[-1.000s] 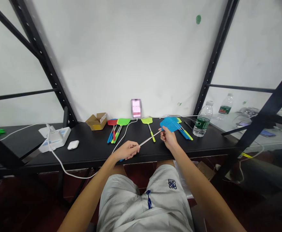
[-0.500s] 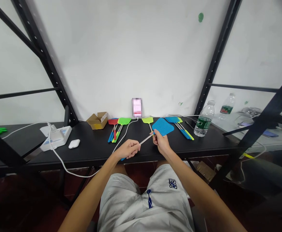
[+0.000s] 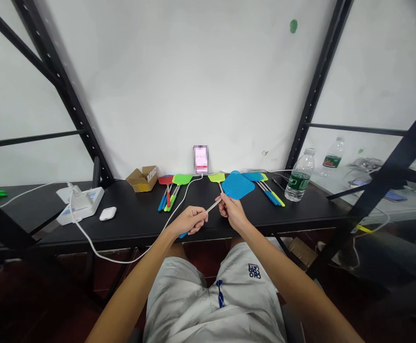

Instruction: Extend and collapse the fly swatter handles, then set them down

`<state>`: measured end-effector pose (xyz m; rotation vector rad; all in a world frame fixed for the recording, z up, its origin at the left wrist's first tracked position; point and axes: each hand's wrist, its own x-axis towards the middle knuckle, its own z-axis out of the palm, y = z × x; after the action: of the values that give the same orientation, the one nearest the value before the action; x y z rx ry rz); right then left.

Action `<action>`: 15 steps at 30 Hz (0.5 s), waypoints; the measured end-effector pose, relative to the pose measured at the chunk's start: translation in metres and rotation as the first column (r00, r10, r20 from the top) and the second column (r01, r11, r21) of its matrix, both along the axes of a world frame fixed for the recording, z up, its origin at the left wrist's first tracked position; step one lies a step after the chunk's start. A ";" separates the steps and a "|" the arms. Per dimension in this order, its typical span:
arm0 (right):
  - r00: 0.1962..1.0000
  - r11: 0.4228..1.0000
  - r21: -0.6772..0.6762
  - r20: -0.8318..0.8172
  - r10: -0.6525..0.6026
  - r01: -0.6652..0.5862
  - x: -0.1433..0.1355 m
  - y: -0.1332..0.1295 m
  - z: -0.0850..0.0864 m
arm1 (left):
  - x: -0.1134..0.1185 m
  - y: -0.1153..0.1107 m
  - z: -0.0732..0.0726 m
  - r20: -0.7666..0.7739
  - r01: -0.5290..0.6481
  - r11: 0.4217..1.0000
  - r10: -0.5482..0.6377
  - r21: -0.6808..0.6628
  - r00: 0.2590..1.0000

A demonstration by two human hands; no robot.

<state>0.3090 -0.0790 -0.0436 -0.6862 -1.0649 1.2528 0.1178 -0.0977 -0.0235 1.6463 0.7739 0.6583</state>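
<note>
A blue fly swatter slants across in front of me, its perforated head up and to the right. My left hand is closed around its lower shaft, with the blue handle end poking out below the fist. Higher up, my right hand pinches the metal shaft just under the head. Behind the right hand lies a yellow-green fly swatter, its shaft partly hidden. To the left sit red, green and blue fly swatters in a bunch. Another bunch, blue and yellow-green fly swatters, lies to the right.
On the black table stand an open cardboard box, a white earbud case and a power strip. A phone leans on the wall. One water bottle stands at right. A white cable droops over the front edge.
My right hand has slid slightly left and down the shaft, away from the swatter's head. More of the head shows now. My left hand keeps its grip in about the same place.
</note>
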 end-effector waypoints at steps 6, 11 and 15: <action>0.999 0.999 -0.026 0.013 0.041 -0.041 0.004 0.002 -0.002 | 0.003 -0.003 0.001 -0.031 -0.019 1.000 0.019 0.006 0.999; 1.000 0.999 -0.038 -0.014 -0.024 0.023 0.010 0.006 -0.001 | 0.005 -0.004 0.002 -0.046 -0.016 1.000 0.016 0.003 0.999; 0.999 0.998 -0.040 -0.031 -0.041 0.039 0.010 0.008 -0.002 | 0.005 -0.003 0.001 -0.050 -0.007 1.000 0.007 -0.010 0.999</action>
<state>0.3193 -0.0709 -0.0453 -0.7123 -0.9981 1.2490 0.1226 -0.1004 -0.0222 1.6566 0.8180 0.6191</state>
